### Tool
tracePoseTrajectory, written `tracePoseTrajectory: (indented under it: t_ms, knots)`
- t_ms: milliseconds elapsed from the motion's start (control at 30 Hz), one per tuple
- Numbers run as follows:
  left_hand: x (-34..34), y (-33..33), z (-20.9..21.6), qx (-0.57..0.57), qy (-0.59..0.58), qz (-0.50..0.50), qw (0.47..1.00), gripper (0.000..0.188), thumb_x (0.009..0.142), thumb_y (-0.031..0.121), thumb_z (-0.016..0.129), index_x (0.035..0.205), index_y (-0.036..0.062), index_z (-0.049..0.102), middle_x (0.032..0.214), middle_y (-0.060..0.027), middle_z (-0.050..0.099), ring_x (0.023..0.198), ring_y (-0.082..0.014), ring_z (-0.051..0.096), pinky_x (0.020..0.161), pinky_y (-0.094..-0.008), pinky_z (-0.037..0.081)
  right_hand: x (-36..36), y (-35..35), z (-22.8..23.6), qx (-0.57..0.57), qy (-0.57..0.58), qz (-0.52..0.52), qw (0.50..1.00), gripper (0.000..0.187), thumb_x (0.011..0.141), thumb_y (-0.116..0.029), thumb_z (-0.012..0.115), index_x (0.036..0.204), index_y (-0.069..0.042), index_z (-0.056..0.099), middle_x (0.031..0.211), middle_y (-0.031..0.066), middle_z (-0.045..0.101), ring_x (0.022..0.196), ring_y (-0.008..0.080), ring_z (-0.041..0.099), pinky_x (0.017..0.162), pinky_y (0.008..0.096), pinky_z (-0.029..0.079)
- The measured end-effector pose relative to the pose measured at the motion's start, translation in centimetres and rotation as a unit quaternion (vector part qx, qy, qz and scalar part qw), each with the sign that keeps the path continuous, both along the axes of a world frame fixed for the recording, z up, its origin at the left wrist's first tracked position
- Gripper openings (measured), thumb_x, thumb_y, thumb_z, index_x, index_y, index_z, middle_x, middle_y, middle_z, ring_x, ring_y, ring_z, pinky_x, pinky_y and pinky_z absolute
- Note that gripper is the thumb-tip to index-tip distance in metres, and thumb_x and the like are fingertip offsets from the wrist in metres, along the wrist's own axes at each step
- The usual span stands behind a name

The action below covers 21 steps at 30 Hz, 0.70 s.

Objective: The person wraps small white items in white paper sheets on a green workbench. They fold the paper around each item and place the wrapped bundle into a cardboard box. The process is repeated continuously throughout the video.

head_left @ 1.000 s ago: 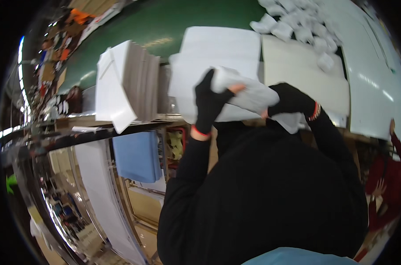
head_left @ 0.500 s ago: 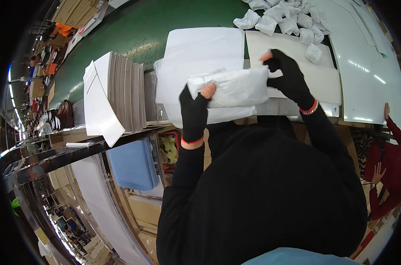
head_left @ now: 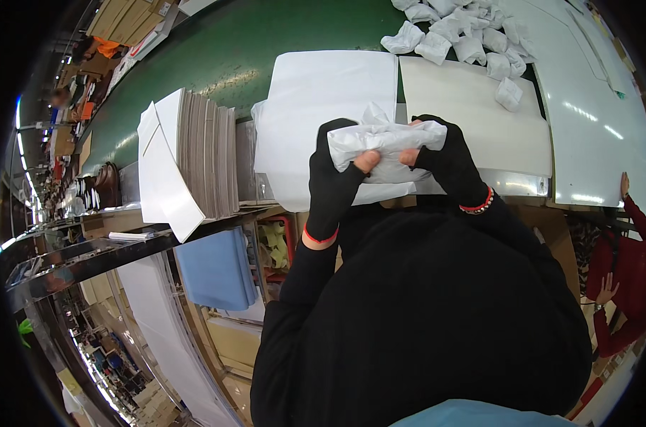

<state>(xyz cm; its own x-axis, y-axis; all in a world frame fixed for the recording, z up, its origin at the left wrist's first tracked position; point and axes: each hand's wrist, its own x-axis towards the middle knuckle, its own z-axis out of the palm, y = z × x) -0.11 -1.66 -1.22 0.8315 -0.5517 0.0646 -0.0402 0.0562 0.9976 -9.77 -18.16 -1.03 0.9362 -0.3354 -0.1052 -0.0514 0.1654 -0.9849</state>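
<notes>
Both hands, in black fingerless gloves, grip a bundle wrapped in white tissue paper (head_left: 387,146), held over the near edge of the table. My left hand (head_left: 335,167) closes round the bundle's left end, thumb pressed on its near side. At the other end my right hand (head_left: 449,160) is wrapped round it in the same way. A crumpled peak of paper sticks up from the top middle. Whatever lies inside the wrapping is hidden. Beneath and behind the bundle lies a stack of white paper sheets (head_left: 330,82).
Small white wrapped bundles (head_left: 469,50) are heaped at the back right. A cream sheet (head_left: 479,107) lies right of the paper. Upright grey-edged boards (head_left: 209,153) stand at left on the green table (head_left: 216,43). A person in dark red (head_left: 622,277) is at far right.
The long flat bundle is now shorter and more bunched, with its ends folded in. My right hand, earlier at its right end with fingers raised, has closed on it and moved inward.
</notes>
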Motion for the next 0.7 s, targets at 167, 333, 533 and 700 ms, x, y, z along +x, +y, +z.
tracePoseTrajectory:
  t_ms: [167,333,533,700]
  knots:
    - [-1.0,-0.5,-0.6,-0.033,-0.035,0.062,0.997,0.055,0.097,0.054,0.040,0.100,0.0014,0.056,0.077,0.0005,0.053,0.070,-0.0088,0.050,0.065,-0.0233,0.039,0.4,-0.7,0.3,0.094,0.028,0.176,0.980,0.028,0.069,-0.012,0.081,0.090,-0.002,0.064,0.080,0.0023,0.066,0.075,0.0081,0.060,0.067,0.0254,0.050]
    - [-1.2,-2.1,-1.3,-0.062,-0.047,0.047,0.996,0.055,0.099,0.053,0.037,0.105,0.0017,0.054,0.079,-0.0003,0.052,0.071,-0.0083,0.048,0.066,-0.0225,0.037,1.7,0.6,-2.3,0.295,-0.111,0.116,0.942,0.040,0.093,-0.042,0.058,0.086,-0.003,0.060,0.081,0.0012,0.061,0.073,0.0085,0.055,0.069,0.0234,0.045]
    - [-1.7,-3.9,-1.2,-0.104,-0.013,-0.041,0.994,0.056,0.100,0.046,0.040,0.132,0.0001,0.045,0.113,-0.0089,0.055,0.100,-0.0148,0.051,0.091,-0.0280,0.039,4.9,1.3,-6.9,0.095,-0.101,-0.078,0.987,0.035,0.099,-0.039,0.047,0.106,-0.006,0.055,0.090,-0.0005,0.056,0.085,0.0100,0.054,0.078,0.0247,0.044]
    - [-1.7,-4.0,-2.6,-0.031,-0.087,0.077,0.993,0.037,0.100,0.030,0.046,0.124,0.0017,0.049,0.103,-0.0055,0.055,0.090,-0.0114,0.049,0.082,-0.0248,0.038,3.6,1.2,-6.0,0.216,-0.096,0.018,0.972,0.034,0.101,-0.029,0.042,0.126,-0.007,0.049,0.106,0.0016,0.055,0.097,0.0105,0.054,0.088,0.0274,0.043]
